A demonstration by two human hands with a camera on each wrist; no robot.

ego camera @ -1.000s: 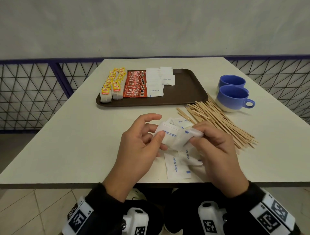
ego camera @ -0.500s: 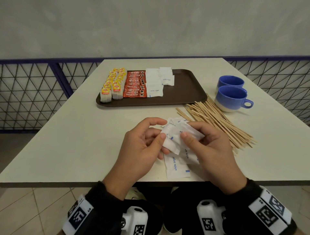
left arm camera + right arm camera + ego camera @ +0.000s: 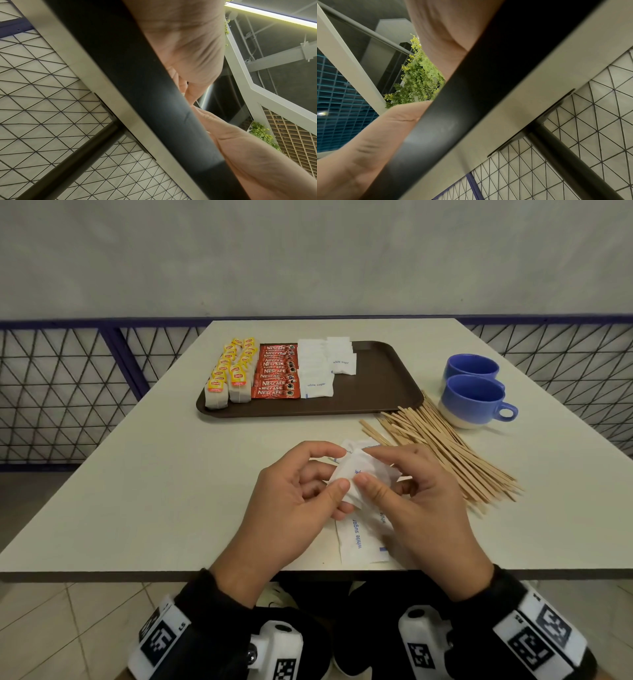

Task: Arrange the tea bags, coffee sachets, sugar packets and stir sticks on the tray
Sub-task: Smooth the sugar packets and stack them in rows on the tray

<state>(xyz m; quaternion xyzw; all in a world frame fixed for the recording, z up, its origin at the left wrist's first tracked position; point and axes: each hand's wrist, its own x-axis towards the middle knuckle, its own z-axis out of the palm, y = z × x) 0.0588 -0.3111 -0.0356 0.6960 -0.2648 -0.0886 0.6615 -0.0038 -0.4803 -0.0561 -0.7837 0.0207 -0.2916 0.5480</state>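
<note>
Both hands work above the near edge of the bench (image 3: 137,491), holding a small bunch of white sugar packets (image 3: 359,474) between them. The left hand (image 3: 291,508) has thumb and fingers curled round the bunch's left end; the right hand (image 3: 421,508) pinches its right side, thumb on top. More sugar packets (image 3: 359,539) lie flat on the bench just beneath the hands.

On the brown tray (image 3: 383,392), Lipton tea bags (image 3: 233,374) stand in two rows at the left, red Nescafé sachets (image 3: 275,371) lie beside them, then two columns of sugar packets (image 3: 317,368), the second shorter. The tray's right part is bare. The wooden stir sticks (image 3: 445,453) lie in a loose heap on the bench, near two blue cups (image 3: 472,395).

The packets look light, thin and limp, probably slippery against each other, so a bunch likely fans apart unless squared and pinched across the flat faces near its middle. The wrist views show only the bench edge and wrists.
</note>
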